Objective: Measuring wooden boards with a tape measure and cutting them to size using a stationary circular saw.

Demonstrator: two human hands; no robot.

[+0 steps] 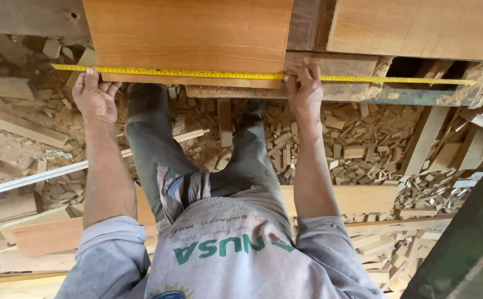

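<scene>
Here both hands pinch a yellow tape measure [197,73] against the board [191,39]: left hand [94,97] at its end, right hand [305,91] midway along.

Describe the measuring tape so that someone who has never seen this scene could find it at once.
Start at the wide orange-brown board at the top. Along its lower edge runs the yellow measuring tape, pinned by the left hand and the right hand. It is the only thin, bright yellow strip among bare wood.
</scene>
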